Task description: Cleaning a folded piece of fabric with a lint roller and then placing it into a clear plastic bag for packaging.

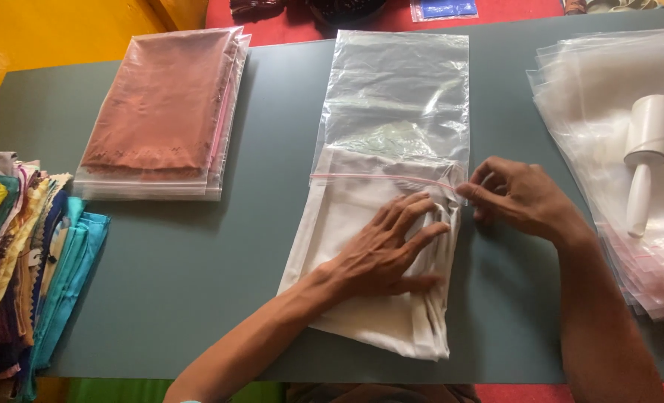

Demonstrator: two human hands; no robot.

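A folded white cloth (362, 313) lies on the grey table (198, 254), its far end pushed a little way into the mouth of a clear zip bag (395, 97). My left hand (380, 250) presses flat on the cloth, fingers spread, fingertips near the bag's pink zip strip (362, 177). My right hand (518, 195) pinches the bag's right corner at the opening, beside the cloth's right edge.
A stack of bagged reddish-brown cloths (164, 112) sits at the far left. Folded cloths of many colours (26, 261) are piled at the left edge. At the right lies a pile of empty clear bags (623, 149) with a white lint roller (644, 160) on top.
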